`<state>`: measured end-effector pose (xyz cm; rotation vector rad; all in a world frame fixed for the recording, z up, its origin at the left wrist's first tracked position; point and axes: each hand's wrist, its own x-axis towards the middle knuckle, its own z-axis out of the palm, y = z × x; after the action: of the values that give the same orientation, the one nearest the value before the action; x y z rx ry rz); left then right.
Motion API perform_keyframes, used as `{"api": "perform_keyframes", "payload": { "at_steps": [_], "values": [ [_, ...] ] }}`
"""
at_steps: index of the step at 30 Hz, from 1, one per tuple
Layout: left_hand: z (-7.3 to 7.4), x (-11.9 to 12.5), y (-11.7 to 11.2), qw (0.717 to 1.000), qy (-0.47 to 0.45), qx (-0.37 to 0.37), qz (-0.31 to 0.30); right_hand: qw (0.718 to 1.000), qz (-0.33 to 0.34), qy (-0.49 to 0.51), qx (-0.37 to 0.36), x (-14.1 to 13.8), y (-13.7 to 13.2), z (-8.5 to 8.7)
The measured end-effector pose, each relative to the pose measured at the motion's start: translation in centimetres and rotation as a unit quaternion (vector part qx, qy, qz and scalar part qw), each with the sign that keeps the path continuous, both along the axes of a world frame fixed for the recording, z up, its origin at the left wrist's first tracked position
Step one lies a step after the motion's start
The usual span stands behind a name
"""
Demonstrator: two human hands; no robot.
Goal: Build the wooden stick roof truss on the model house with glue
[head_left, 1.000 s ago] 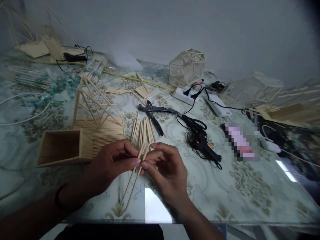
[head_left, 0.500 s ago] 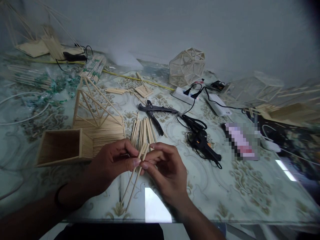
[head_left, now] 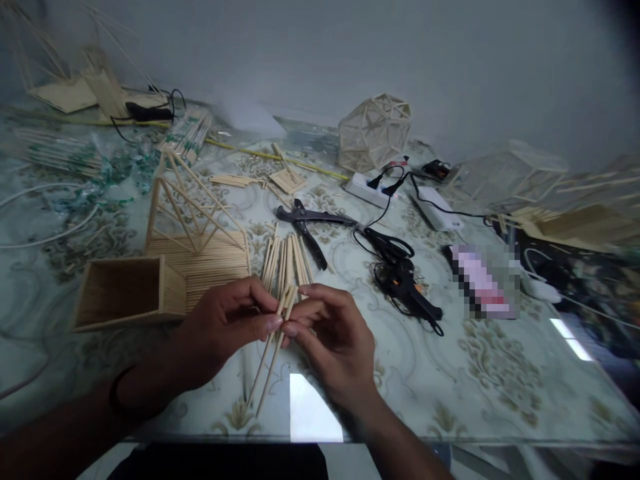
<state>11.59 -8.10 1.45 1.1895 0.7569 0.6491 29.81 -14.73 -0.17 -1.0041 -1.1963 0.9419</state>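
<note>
My left hand [head_left: 223,333] and my right hand [head_left: 333,340] meet at the fingertips over the near middle of the glass-topped table [head_left: 475,373]. Both pinch the same pair of thin wooden sticks [head_left: 267,370], which slant down toward the table's front edge. Just behind my fingers lies a loose bundle of sticks [head_left: 286,261]. An open wooden box [head_left: 125,292] stands left of my left hand, joined to a flat stick panel with a slanted stick frame [head_left: 193,230].
Black pliers [head_left: 305,223] lie behind the bundle. A black glue gun [head_left: 407,290] with its cord sits to the right, beside a blurred-out flat object [head_left: 483,280]. A power strip [head_left: 367,190], a stick polyhedron [head_left: 374,133] and more stick models line the back.
The pair of sticks has swung slightly, its lower ends shifting a little to the right. Both hands stay pinched in the same place.
</note>
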Motion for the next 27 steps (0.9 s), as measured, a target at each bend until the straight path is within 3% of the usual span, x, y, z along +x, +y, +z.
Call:
{"api": "perform_keyframes", "payload": {
  "at_steps": [9, 19, 27],
  "values": [
    [0.5, 0.2, 0.0, 1.0, 0.01, 0.015, -0.001, 1.0, 0.009, 0.01, 0.003, 0.1, 0.2, 0.0],
    [0.8, 0.4, 0.3, 0.997, 0.051, 0.055, -0.012, 0.997, 0.017, 0.066, -0.042, 0.7, 0.3, 0.2],
    [1.1, 0.5, 0.3, 0.993, 0.067, 0.035, -0.09, 0.974, 0.151, 0.123, -0.116, 2.8, 1.6, 1.0]
  ]
}}
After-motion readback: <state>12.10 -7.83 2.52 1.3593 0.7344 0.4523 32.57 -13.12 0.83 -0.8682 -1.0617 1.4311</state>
